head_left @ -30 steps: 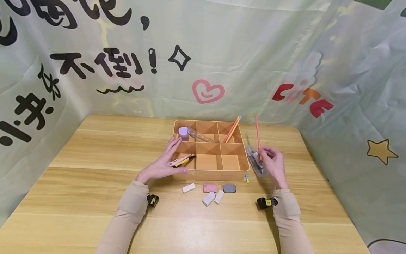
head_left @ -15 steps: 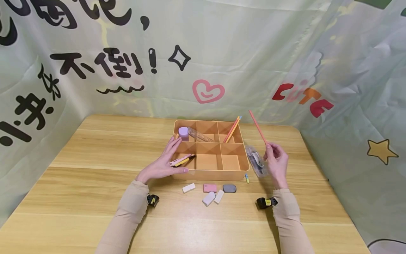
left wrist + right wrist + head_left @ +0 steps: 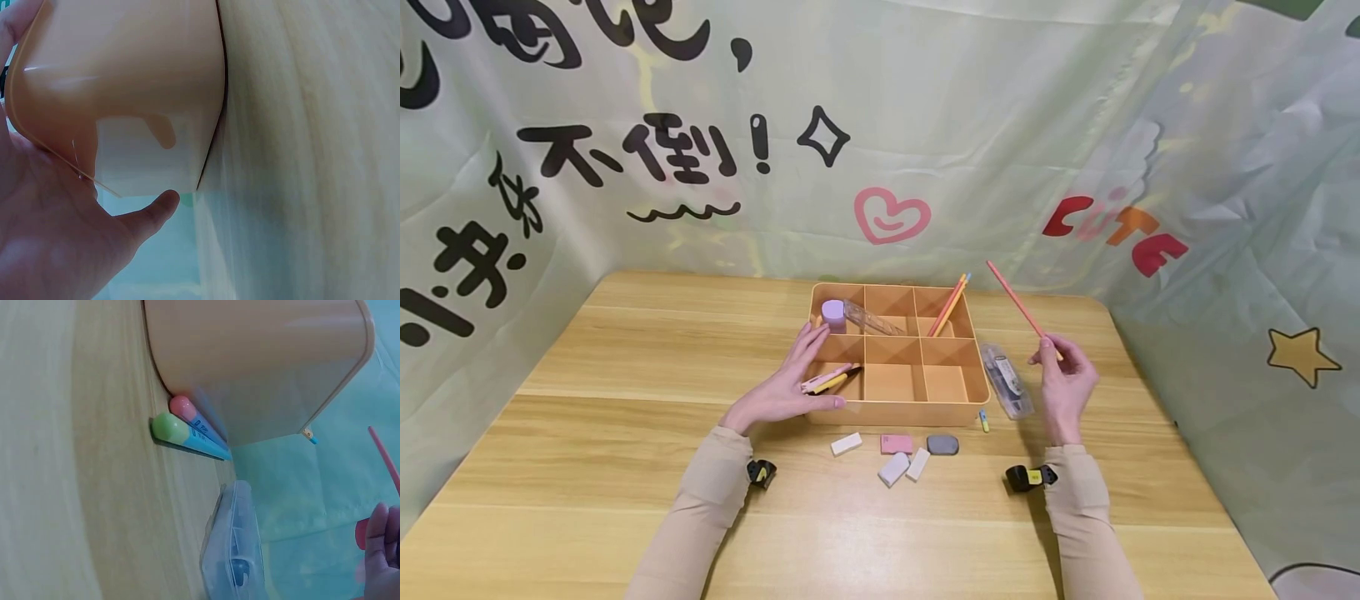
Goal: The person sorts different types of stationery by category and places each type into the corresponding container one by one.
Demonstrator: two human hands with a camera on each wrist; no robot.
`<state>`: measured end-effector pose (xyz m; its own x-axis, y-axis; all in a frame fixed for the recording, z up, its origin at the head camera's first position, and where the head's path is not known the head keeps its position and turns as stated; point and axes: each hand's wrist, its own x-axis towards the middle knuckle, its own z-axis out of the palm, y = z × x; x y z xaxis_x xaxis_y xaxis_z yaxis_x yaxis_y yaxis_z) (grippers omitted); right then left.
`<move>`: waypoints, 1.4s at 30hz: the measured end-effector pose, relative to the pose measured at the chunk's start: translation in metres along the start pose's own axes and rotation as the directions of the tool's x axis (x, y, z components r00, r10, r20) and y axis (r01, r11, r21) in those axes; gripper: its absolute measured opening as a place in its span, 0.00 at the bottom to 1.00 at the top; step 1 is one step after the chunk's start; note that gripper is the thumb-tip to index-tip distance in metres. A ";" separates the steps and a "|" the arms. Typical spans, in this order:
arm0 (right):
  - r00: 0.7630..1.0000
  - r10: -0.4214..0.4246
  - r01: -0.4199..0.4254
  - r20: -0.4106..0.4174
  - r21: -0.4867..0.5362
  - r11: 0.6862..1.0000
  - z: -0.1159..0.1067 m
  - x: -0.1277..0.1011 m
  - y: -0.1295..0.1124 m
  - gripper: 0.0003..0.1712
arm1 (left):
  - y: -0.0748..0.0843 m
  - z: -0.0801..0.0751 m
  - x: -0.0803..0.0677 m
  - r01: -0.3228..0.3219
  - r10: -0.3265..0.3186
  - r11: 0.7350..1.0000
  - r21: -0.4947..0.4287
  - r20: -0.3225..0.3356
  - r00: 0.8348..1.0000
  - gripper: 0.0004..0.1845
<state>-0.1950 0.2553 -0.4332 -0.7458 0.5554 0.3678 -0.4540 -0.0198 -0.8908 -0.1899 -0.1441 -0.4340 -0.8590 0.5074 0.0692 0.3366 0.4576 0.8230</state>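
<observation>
A: Where did we stand with the sorting?

B: Our right hand (image 3: 1063, 385) pinched a pink pencil (image 3: 1017, 305), held in the air to the right of the orange divided tray (image 3: 898, 412), above the clear pencil case (image 3: 1007, 382). Our left hand (image 3: 790, 379) lay with straight fingers against the tray's left wall, gripping nothing.

A: What was already in?

B: Two pencils (image 3: 950, 303) leaned in the far right compartment, a purple-capped tube (image 3: 859, 316) lay in the far left, pens (image 3: 829, 381) in the near left.

A: And left?

B: We judged about half: five erasers (image 3: 897, 452) and small markers (image 3: 190, 430) lay on the table (image 3: 587, 467) just beside the tray's front.
</observation>
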 end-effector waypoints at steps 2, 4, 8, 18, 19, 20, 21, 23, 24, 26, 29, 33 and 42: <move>1.000 -0.015 0.016 -0.023 0.054 0.998 0.000 0.000 0.000 0.12 | 0.000 0.000 0.000 -0.005 0.005 1.000 -0.001 -0.002 1.000 0.63; 0.999 -0.014 0.018 -0.036 0.115 0.993 0.000 0.000 -0.001 0.11 | 0.000 0.000 0.000 -0.008 0.008 1.000 -0.002 -0.003 1.000 0.63; 0.999 0.012 -0.002 -0.048 0.203 0.979 0.000 0.000 -0.004 0.10 | 0.001 0.000 0.000 -0.009 0.009 1.000 -0.001 -0.002 1.000 0.63; 0.996 0.087 -0.080 0.010 0.514 0.854 -0.001 0.003 -0.007 0.06 | 0.001 0.000 -0.002 0.025 -0.025 1.000 0.014 0.001 1.000 0.64; 0.996 0.089 -0.086 0.020 0.541 0.837 -0.002 0.003 -0.007 0.06 | 0.001 0.000 -0.002 0.026 -0.026 1.000 0.016 0.002 1.000 0.64; 0.995 0.090 -0.092 0.030 0.557 0.826 -0.002 0.003 -0.007 0.06 | 0.001 0.000 -0.002 0.026 -0.026 0.999 0.018 0.001 1.000 0.64; 0.995 0.093 -0.098 0.038 0.571 0.815 -0.002 0.003 -0.007 0.05 | 0.002 0.000 -0.002 0.027 -0.027 0.999 0.020 0.001 1.000 0.64; 0.994 0.096 -0.108 0.052 0.595 0.797 -0.002 0.003 -0.007 0.06 | 0.002 0.000 -0.002 0.026 -0.026 0.999 0.023 0.001 1.000 0.64; 0.994 0.097 -0.111 0.056 0.604 0.789 -0.002 0.004 -0.008 0.06 | 0.002 0.000 -0.002 0.025 -0.025 0.999 0.021 0.001 1.000 0.64; 0.993 0.097 -0.113 0.061 0.614 0.781 -0.002 0.006 -0.009 0.06 | 0.002 0.000 -0.002 0.018 -0.018 1.000 0.019 -0.001 1.000 0.64; 0.994 0.087 -0.108 0.065 0.604 0.789 -0.001 0.010 -0.011 0.06 | 0.000 0.001 -0.001 0.006 -0.006 1.000 0.012 -0.001 1.000 0.64; 0.994 0.066 -0.101 0.085 0.533 0.840 0.004 0.018 -0.014 0.05 | -0.001 0.001 0.000 0.002 -0.002 1.000 0.011 -0.003 1.000 0.64; 0.980 0.041 -0.089 0.193 0.249 0.964 0.022 0.043 -0.025 0.09 | -0.001 0.001 -0.001 0.005 -0.005 1.000 0.004 -0.001 1.000 0.64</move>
<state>-0.2266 0.2608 -0.3896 -0.8437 0.3830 0.3760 -0.4930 -0.2758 -0.8252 -0.1894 -0.1444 -0.4351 -0.8611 0.5043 0.0652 0.3334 0.4632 0.8211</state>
